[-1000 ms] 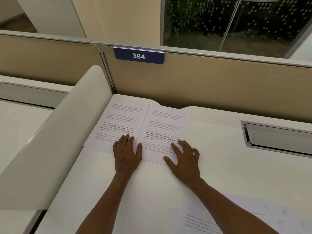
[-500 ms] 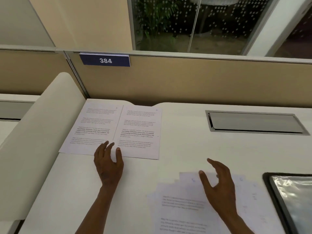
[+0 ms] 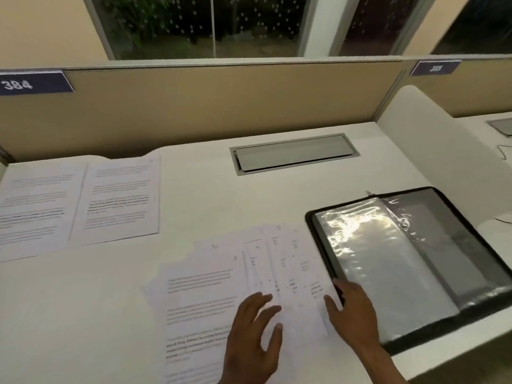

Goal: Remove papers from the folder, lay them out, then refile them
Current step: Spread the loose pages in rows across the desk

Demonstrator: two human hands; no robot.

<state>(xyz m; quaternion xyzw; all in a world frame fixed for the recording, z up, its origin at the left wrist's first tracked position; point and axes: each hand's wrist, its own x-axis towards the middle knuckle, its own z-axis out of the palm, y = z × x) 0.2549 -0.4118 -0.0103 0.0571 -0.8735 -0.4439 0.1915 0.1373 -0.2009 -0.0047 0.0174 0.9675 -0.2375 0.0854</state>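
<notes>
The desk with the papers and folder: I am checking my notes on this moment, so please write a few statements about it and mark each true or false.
1. Two sheets lie side by side at the far left of the desk. True.
2. The folder is closed. False: it lies open, its clear plastic sleeves showing.
3. A fanned stack of papers lies just left of the folder. True.
4. The left hand is over the two far-left sheets. False: it is over the fanned stack.
5. The right hand is at the folder's near left edge. True.
6. The desk label reads 500. False: it reads 384.
</notes>
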